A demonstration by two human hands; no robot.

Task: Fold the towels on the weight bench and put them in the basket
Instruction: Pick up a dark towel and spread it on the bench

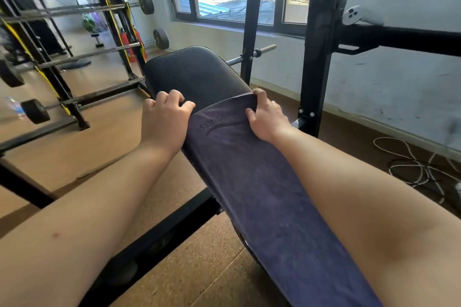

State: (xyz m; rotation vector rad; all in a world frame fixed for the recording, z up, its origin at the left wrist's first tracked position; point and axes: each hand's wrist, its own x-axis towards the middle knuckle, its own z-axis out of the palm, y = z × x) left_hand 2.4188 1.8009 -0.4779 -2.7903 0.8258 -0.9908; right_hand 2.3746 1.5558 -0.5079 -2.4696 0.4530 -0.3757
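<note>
A dark purple towel (252,182) lies lengthwise along the black padded weight bench (197,75), covering its near part. My left hand (166,117) holds the towel's far left corner at the bench's left edge, fingers curled. My right hand (265,117) grips the far right corner, thumb on top of the cloth. Embossed lettering shows near the towel's far edge. The far end of the bench pad is bare. No basket is in view.
Black rack uprights (319,45) stand right of the bench, with a barbell (252,53) across behind it. Yellow-black racks with bars and plates (146,2) fill the left. Cables (411,167) lie on the floor at right. A window is ahead.
</note>
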